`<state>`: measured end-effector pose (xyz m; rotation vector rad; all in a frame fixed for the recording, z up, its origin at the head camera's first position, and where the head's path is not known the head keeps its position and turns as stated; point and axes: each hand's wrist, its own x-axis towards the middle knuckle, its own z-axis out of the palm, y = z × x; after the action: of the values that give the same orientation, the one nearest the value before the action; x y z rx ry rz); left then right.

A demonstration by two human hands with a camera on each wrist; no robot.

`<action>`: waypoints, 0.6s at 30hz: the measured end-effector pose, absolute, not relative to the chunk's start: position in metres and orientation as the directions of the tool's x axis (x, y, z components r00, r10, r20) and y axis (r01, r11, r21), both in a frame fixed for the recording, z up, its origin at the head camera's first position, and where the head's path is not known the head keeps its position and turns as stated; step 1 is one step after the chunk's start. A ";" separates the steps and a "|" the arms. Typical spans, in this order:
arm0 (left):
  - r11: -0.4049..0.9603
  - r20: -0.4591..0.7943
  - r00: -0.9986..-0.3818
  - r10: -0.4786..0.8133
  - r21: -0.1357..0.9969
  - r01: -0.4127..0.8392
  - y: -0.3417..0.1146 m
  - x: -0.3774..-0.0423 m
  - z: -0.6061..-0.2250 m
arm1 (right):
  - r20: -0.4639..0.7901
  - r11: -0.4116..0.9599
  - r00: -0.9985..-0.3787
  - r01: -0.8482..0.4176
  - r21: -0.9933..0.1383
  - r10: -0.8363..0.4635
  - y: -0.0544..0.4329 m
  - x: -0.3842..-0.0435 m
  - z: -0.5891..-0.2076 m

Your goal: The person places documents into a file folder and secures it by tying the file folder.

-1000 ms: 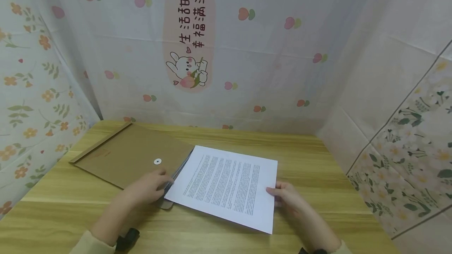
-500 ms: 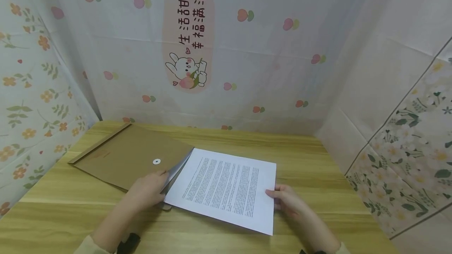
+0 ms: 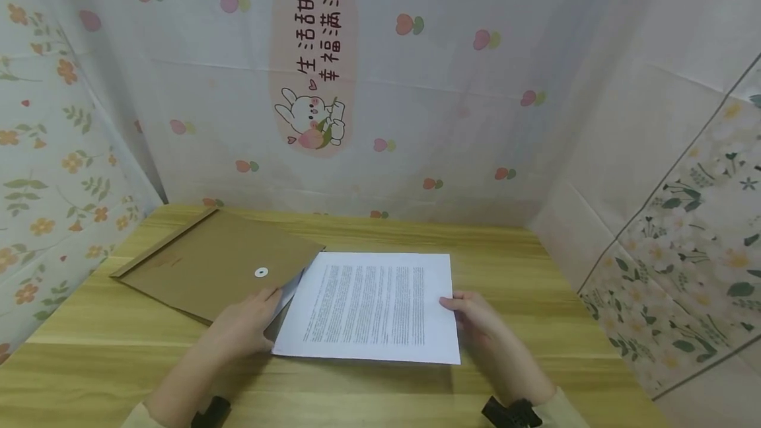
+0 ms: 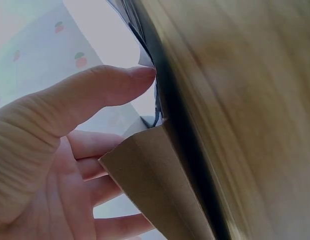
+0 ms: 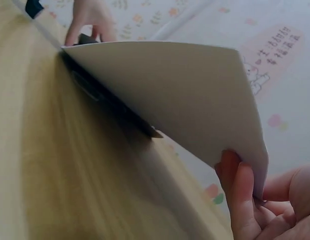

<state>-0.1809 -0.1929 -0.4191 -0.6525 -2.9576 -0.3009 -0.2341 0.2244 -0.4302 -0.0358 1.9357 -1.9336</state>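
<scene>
Paper (image 3: 365, 306), white, densely printed, is pinched by the right hand (image 3: 477, 317); the left hand (image 3: 245, 323) grips brown envelope (image 3: 208, 259).

The person is wearing a chunky black wrist device (image 3: 512, 413) on the right side, and it is showing a flat, angular block with a rounded, lumpy part beside it. Just behind that device, a plain, pale cream-yellow fabric right sleeve (image 3: 561, 411) is ending in a simple edge; ahead of the device, the bare right hand (image 3: 475, 316) is showing slim fingers. Well left of the device, a boxy black block (image 3: 211, 413) is jutting from the other wrist, and a matching pale cream-yellow fabric left sleeve (image 3: 143, 417) is peeking in. Also left of the device, the bare left hand (image 3: 244, 325) is displaying fine skin creases around its thumb (image 4: 94, 90).
</scene>
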 end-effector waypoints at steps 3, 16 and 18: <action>0.888 0.122 -0.906 0.405 0.184 0.421 -0.193 -0.181 -0.419 | -0.250 0.083 -0.924 0.236 -0.968 -0.289 0.221 -0.242 -0.427; 0.889 0.124 -0.912 0.392 0.204 0.410 -0.193 -0.178 -0.418 | -0.208 0.061 -0.963 0.201 -0.978 -0.173 0.203 -0.244 -0.425; 0.890 0.125 -0.911 0.393 0.199 0.411 -0.193 -0.178 -0.418 | -0.204 0.055 -0.965 0.197 -0.979 -0.166 0.195 -0.241 -0.425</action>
<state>-0.1781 -0.1930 -0.4177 -0.6341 -2.9749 -0.3405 -0.2411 0.1954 -0.4254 0.0317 2.0729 -1.9941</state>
